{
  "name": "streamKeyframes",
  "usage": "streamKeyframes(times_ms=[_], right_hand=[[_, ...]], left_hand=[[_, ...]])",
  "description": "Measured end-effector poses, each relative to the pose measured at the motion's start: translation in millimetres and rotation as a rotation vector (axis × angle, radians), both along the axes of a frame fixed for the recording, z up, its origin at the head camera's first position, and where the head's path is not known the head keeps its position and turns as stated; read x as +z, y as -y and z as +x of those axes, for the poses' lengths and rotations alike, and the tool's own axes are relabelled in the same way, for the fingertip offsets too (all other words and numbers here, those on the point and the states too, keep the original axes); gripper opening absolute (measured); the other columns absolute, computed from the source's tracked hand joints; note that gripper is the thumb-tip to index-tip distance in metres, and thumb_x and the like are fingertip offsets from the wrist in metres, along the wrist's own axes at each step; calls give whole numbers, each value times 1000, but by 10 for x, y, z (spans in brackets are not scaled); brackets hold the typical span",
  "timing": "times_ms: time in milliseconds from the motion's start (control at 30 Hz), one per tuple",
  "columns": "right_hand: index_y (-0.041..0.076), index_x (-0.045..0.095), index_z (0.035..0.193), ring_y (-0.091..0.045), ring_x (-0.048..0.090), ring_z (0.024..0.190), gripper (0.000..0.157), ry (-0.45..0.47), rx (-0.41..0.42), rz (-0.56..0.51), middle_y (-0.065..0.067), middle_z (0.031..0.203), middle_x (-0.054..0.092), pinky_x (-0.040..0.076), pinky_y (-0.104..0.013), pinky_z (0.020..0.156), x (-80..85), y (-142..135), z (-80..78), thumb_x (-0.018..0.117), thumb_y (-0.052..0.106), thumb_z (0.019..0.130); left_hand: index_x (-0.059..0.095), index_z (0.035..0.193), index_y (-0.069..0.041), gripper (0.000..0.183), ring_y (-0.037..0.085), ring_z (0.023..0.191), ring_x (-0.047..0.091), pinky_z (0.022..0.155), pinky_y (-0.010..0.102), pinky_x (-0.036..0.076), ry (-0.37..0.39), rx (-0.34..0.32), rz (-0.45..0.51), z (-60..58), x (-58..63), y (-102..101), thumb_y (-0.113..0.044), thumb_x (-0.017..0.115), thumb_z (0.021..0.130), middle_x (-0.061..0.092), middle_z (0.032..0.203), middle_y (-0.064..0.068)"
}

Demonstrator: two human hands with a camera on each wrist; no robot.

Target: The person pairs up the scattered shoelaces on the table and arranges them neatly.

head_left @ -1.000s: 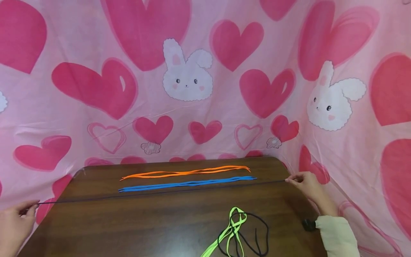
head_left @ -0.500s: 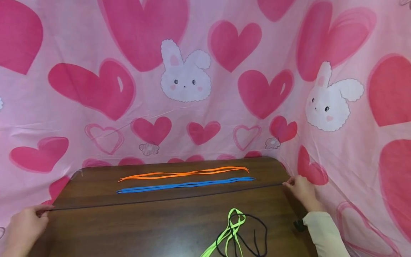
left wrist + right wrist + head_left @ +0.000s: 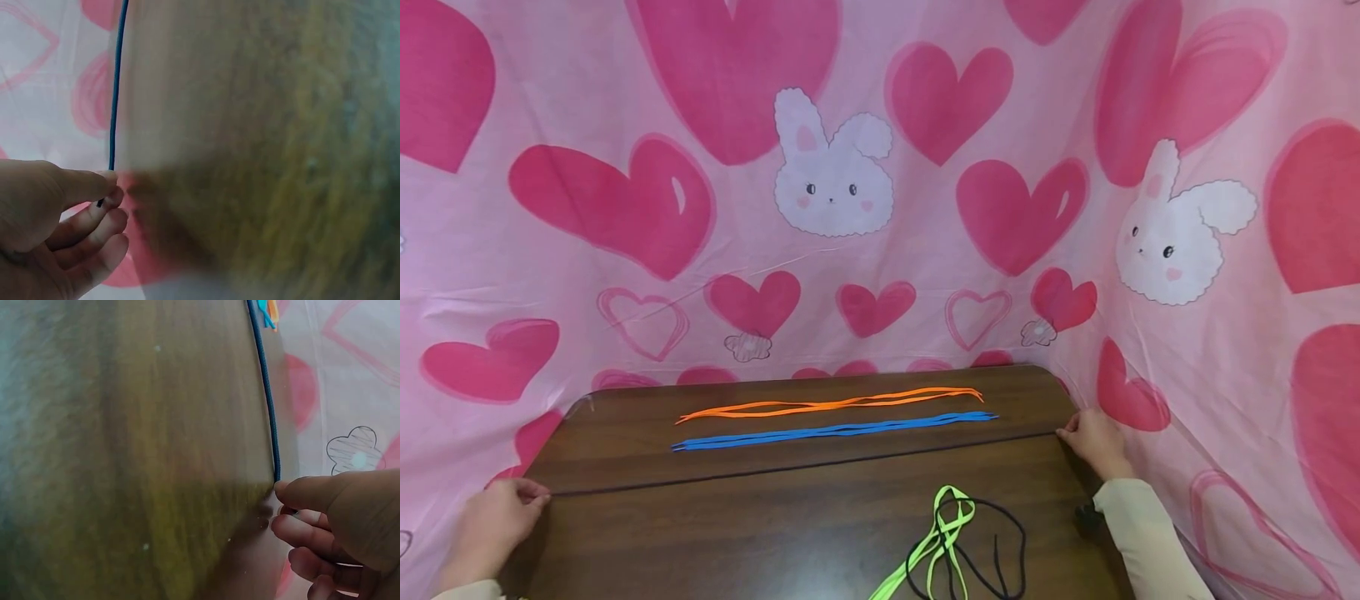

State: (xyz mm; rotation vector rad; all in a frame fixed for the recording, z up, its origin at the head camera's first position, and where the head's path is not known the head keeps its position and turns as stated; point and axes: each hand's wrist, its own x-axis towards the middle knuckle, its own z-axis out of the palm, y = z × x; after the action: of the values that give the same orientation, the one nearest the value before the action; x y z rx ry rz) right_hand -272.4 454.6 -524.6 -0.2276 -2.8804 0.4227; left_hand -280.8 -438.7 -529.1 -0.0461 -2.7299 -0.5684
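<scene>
A dark round shoelace stretches nearly straight across the table, low over or on its surface. My left hand pinches one end at the table's left edge; in the left wrist view the tip of the lace pokes out below the thumb. At the right edge my right hand pinches the other end, and the lace runs up from thumb and fingertips in the right wrist view. Beyond it lie a blue pair of flat laces and an orange pair, roughly parallel.
Nearer the front of the brown table, neon-green laces lie looped together with another black lace. A pink cloth with hearts and rabbits hangs behind and along the right side.
Both hands have moved inward and lower, the left one more to the right, bringing the dark lace nearer the front. The blue, orange, green and loose black laces stay put.
</scene>
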Motion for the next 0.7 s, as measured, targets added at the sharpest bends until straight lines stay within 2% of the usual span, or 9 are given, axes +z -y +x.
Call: streamKeyframes(times_ms=[167,433,533,700], right_hand=[[7,72,72,-23,57,65,20,46,-45,-38,-4,68,67,46,-43,60,23,-2,-20,80,20,84],[5,70,77,-25,56,68,19,109,-91,-62,-7,72,66,46,-46,64,105,-15,-9,76,20,87],[5,69,78,-26,55,68,20,148,-117,-77,-7,71,63,45,-46,64,143,-9,-2,75,20,89],[6,66,76,-25,54,67,21,161,-135,-84,-7,69,60,43,-45,63,150,6,-12,74,19,90]], left_hand=[[71,71,1,8,45,68,62,63,51,47,63,-7,-6,-56,-25,6,0,72,79,69,71,18],[73,79,0,9,55,83,63,68,56,47,135,6,-3,-128,36,-64,-6,73,84,72,81,23],[74,82,0,11,56,87,63,67,54,47,187,28,14,-166,52,-74,-10,72,87,72,85,24],[73,81,2,16,54,82,63,60,50,45,220,90,71,-234,47,-90,-13,73,88,71,84,26]])
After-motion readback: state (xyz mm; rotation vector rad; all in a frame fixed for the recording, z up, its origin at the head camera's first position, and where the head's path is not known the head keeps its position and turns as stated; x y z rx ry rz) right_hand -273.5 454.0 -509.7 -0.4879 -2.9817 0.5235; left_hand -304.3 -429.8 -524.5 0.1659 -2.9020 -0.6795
